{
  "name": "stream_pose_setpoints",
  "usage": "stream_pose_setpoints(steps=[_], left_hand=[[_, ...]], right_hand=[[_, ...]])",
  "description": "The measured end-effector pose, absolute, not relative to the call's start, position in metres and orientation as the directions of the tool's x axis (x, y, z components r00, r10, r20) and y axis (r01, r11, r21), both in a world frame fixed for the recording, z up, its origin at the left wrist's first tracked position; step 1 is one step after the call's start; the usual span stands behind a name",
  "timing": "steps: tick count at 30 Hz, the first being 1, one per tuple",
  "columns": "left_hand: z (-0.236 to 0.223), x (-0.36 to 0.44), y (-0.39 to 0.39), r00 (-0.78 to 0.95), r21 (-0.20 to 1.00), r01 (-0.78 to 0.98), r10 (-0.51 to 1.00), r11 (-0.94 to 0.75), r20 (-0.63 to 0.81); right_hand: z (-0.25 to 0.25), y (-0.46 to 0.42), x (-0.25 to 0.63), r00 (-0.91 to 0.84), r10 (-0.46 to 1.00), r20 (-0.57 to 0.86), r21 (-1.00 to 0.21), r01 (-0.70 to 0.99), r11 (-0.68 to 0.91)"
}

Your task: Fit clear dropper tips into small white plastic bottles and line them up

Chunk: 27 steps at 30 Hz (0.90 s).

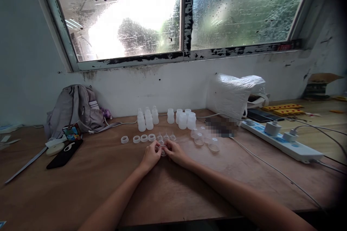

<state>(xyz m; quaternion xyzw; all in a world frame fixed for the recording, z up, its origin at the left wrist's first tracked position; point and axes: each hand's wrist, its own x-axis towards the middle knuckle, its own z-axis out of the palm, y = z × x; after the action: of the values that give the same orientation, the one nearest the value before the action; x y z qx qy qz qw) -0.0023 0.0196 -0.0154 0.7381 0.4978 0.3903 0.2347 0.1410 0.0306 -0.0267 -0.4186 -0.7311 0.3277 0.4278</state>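
Note:
My left hand point(151, 156) and my right hand point(175, 151) meet at the middle of the table, fingers closed in a pinch. Between the fingertips is a small clear bottle part point(163, 153), mostly covered, so I cannot tell if it is a ring or a nipple. Just beyond the hands stand several clear bottle nipples point(172, 136). A row of white screw rings point(144, 138) lies to their left. Several clear dome caps point(213, 145) rest to the right. Farther back stand bottles with nipples fitted point(141, 121) and open-topped bottles point(182, 121).
A grey backpack point(73, 108) leans on the wall at left, with a black phone point(65, 154) and a tape roll point(55, 149) before it. At right lie a white power strip point(284, 144), cables and a silver padded bag point(230, 95). A pixelated patch covers something near the bag.

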Motion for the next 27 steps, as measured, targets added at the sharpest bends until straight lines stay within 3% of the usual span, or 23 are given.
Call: stream_pose_setpoints(steps=[9,27], left_hand=[[-0.0111,-0.0019,0.0174,0.154,0.795,0.473,0.924,-0.38,0.35],[-0.0129,0.0,0.0199,0.166,0.736,0.578,0.934,-0.353,0.318]], right_hand=[[-0.0226,0.0305,0.1412,-0.302,0.907,0.293,-0.899,0.237,0.369],[-0.0218,0.0274,0.1419,-0.324,0.899,0.294,-0.889,0.252,0.381]])
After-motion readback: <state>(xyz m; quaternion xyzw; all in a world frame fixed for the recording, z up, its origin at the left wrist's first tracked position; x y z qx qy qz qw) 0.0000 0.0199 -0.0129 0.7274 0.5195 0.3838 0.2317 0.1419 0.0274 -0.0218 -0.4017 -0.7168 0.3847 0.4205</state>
